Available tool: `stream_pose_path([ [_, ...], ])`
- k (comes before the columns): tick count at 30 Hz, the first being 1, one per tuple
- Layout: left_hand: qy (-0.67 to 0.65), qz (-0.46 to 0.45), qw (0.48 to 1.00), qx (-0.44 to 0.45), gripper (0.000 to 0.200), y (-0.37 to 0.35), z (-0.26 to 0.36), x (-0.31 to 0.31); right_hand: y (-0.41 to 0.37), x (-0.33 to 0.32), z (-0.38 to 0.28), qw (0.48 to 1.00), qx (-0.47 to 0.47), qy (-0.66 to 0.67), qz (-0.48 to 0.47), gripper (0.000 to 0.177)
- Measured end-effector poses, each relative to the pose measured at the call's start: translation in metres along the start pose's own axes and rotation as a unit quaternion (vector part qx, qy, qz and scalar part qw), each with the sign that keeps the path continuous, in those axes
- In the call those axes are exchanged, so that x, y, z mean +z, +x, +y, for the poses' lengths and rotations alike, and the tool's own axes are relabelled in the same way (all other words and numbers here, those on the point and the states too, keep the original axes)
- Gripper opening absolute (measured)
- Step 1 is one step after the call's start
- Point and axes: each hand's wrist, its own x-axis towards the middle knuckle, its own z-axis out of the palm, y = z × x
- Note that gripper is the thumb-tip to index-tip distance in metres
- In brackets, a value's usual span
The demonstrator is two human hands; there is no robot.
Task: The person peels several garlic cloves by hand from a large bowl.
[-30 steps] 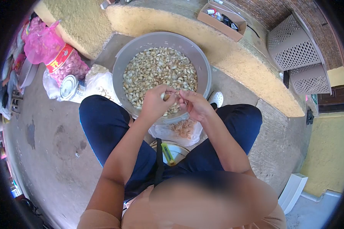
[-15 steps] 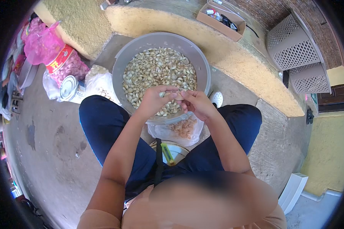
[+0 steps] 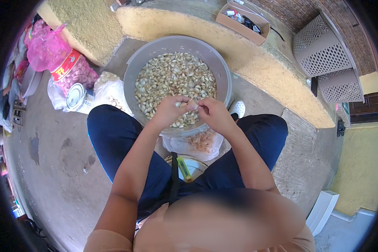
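Note:
Over the near side of a large grey tub (image 3: 219,63), both of my hands meet at a small garlic clove (image 3: 192,103). My left hand (image 3: 172,110) pinches the clove between thumb and fingers. The closed fingers of my right hand (image 3: 215,113) are at the clove's other side, pinching at its skin. Many pale garlic cloves (image 3: 172,75) fill the tub, apparently in water. Below the tub's near rim, a clear plastic bag (image 3: 174,145) holds a pile of brownish garlic skins (image 3: 202,140).
A pink mesh sack of garlic (image 3: 80,75), a tin can (image 3: 75,97) and a white bag (image 3: 109,92) stand left. A cardboard box (image 3: 243,23) sits on the ledge behind. Grey perforated baskets (image 3: 323,50) are right. Between my legs lies a yellow-green cutter (image 3: 184,169) on a round lid.
My right hand has turned and its fingers have curled in closer at the clove. My left hand stays almost in place, still pinching the clove.

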Motion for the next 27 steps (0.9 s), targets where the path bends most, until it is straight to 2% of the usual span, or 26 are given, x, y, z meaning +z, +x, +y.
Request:
stream_pose_path([
  [4, -0.015, 0.005, 1.0, 0.009, 0.036, 0.001, -0.007, 0.006, 0.001, 0.001, 0.001, 0.999, 0.042, 0.008, -0.015, 0.018],
  [7, -0.027, 0.006, 0.999, 0.022, 0.035, 0.002, -0.007, 0.008, 0.004, -0.002, 0.0, 0.997, 0.055, -0.013, -0.061, 0.024],
  [9, -0.026, 0.012, 0.999, 0.041, 0.033, 0.002, -0.007, 0.008, 0.005, -0.001, 0.001, 0.997, 0.062, 0.002, -0.051, 0.025],
  [12, -0.096, -0.018, 0.995, -0.018, 0.029, -0.005, 0.011, 0.003, 0.005, -0.002, -0.001, 0.996, 0.074, 0.037, -0.036, 0.027],
  [15, -0.106, -0.019, 0.992, -0.061, 0.024, -0.005, 0.009, 0.002, 0.005, 0.002, 0.001, 0.989, 0.103, 0.101, -0.027, 0.029],
  [18, -0.107, 0.025, 0.994, -0.011, 0.023, -0.006, 0.005, 0.009, 0.006, 0.013, 0.013, 0.971, 0.135, 0.198, 0.002, 0.029],
  [21, 0.084, 0.126, 0.973, 0.174, 0.03, -0.007, -0.001, 0.016, 0.006, 0.03, 0.019, 0.95, 0.171, 0.252, 0.068, 0.028],
  [22, 0.097, 0.138, 0.969, 0.178, 0.027, -0.007, -0.001, 0.018, 0.005, 0.035, 0.02, 0.943, 0.184, 0.261, 0.094, 0.027],
  [25, 0.128, 0.177, 0.957, 0.192, 0.022, -0.007, -0.001, 0.024, 0.004, 0.036, 0.01, 0.963, 0.171, 0.162, 0.133, 0.024],
  [27, 0.142, 0.211, 0.945, 0.205, 0.021, -0.006, -0.004, 0.029, 0.005, 0.033, 0.002, 0.977, 0.127, 0.066, 0.158, 0.022],
])
